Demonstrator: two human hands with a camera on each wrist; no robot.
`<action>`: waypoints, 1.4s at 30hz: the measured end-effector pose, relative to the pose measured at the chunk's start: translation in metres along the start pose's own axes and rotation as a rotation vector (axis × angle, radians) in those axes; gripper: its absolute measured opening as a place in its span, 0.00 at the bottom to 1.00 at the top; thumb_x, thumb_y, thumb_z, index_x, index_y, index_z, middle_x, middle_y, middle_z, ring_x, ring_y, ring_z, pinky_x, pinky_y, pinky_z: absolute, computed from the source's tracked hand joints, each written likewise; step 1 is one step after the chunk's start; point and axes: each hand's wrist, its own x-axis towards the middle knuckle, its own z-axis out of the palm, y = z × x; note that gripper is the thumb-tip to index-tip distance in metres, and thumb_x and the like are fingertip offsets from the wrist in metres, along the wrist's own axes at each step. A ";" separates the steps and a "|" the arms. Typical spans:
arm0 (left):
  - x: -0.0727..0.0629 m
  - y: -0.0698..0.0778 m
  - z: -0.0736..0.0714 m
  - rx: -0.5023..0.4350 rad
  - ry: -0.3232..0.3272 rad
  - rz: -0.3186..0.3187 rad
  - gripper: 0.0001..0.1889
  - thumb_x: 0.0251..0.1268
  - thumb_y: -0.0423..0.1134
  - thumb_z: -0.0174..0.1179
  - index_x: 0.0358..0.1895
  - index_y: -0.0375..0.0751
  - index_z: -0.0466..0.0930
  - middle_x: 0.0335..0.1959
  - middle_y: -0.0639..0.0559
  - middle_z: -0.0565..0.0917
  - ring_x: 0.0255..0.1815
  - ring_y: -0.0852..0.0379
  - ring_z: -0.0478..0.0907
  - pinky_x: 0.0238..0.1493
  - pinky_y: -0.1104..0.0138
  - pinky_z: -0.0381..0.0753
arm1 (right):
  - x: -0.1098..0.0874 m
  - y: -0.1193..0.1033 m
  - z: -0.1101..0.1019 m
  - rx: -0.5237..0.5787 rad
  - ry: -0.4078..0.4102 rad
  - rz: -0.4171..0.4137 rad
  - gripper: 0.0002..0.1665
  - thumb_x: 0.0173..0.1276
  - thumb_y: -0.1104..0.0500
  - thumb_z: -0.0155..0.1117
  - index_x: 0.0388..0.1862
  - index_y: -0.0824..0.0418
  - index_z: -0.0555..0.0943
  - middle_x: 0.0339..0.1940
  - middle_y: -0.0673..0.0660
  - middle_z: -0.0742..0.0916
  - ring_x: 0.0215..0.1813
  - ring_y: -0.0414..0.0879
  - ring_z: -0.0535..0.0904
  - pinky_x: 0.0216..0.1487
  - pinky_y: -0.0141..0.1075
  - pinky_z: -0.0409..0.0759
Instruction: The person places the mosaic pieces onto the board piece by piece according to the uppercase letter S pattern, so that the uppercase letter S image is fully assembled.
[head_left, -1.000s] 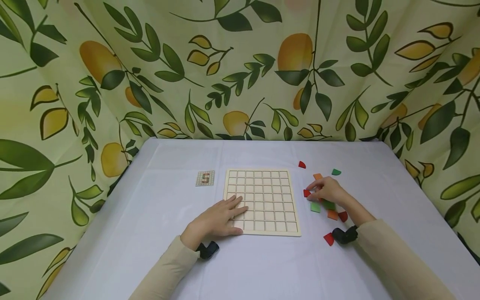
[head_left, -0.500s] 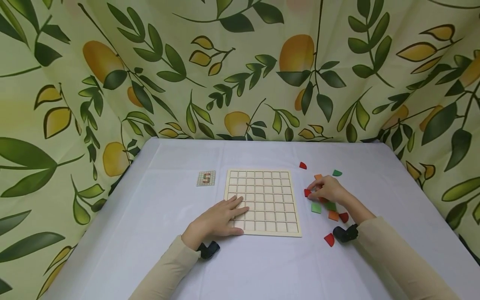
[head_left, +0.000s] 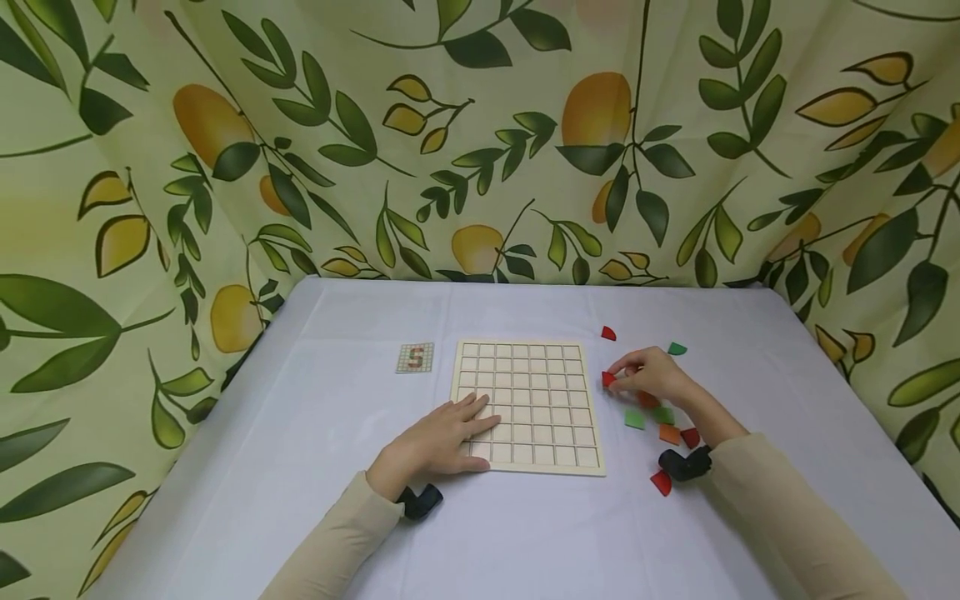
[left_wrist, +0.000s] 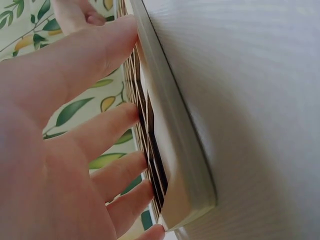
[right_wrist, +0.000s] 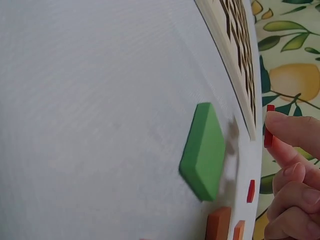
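My left hand (head_left: 435, 442) rests with spread, straight fingers on the left side of a pale wooden grid board (head_left: 551, 412). In the left wrist view, the thumb and fingertips touch the board's face near its thick edge (left_wrist: 170, 130). Just off the board's right side, my right hand (head_left: 654, 375) pinches a small red piece (head_left: 607, 379) between thumb and finger. The right wrist view shows this red piece (right_wrist: 269, 129) edge-on and raised off the cloth, the other fingers curled below. Under and beside the hand lie a light green square piece (head_left: 634, 419) and a red-orange piece (head_left: 648, 400).
More loose pieces lie on the right: darker green (head_left: 663, 415), orange (head_left: 670, 434), red (head_left: 690, 437), a red quarter-round (head_left: 662, 482) by the wrist camera, another red one (head_left: 608, 333) and a green one (head_left: 677, 348) farther back. A card with an S pattern (head_left: 415, 357) lies left of the board.
My right hand has lifted the red piece and shifted slightly left toward the board. The left hand stays in place on the board.
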 end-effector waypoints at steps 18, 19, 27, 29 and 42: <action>0.000 0.000 0.001 -0.030 -0.003 -0.012 0.35 0.62 0.57 0.60 0.73 0.55 0.63 0.79 0.48 0.55 0.81 0.46 0.49 0.77 0.45 0.56 | 0.009 -0.018 0.008 0.003 0.037 -0.037 0.18 0.58 0.57 0.72 0.45 0.65 0.85 0.23 0.51 0.72 0.35 0.47 0.67 0.28 0.32 0.62; 0.000 0.000 0.001 -0.034 -0.001 -0.009 0.35 0.62 0.57 0.60 0.72 0.54 0.63 0.79 0.48 0.56 0.81 0.46 0.49 0.77 0.45 0.56 | 0.010 -0.019 0.009 0.000 0.034 -0.043 0.18 0.58 0.57 0.72 0.45 0.65 0.85 0.22 0.50 0.72 0.35 0.47 0.66 0.28 0.32 0.62; 0.002 0.004 0.003 -0.019 0.018 0.053 0.34 0.64 0.56 0.59 0.72 0.52 0.65 0.78 0.46 0.58 0.81 0.43 0.50 0.76 0.42 0.58 | 0.016 -0.028 0.016 -0.016 0.027 -0.108 0.17 0.56 0.58 0.73 0.43 0.66 0.86 0.21 0.49 0.72 0.31 0.44 0.65 0.29 0.32 0.59; 0.003 0.006 0.003 -0.014 0.023 0.054 0.34 0.64 0.56 0.59 0.72 0.52 0.65 0.78 0.46 0.58 0.81 0.43 0.50 0.75 0.42 0.59 | 0.018 -0.031 0.019 -0.010 0.030 -0.104 0.17 0.55 0.58 0.73 0.43 0.65 0.86 0.21 0.48 0.72 0.30 0.44 0.65 0.28 0.31 0.59; 0.006 0.015 0.003 0.021 0.014 0.024 0.34 0.63 0.57 0.59 0.72 0.53 0.65 0.78 0.47 0.57 0.81 0.45 0.51 0.76 0.44 0.59 | 0.032 -0.042 0.031 0.058 0.023 -0.075 0.18 0.55 0.60 0.74 0.43 0.68 0.86 0.21 0.48 0.73 0.31 0.44 0.66 0.29 0.31 0.62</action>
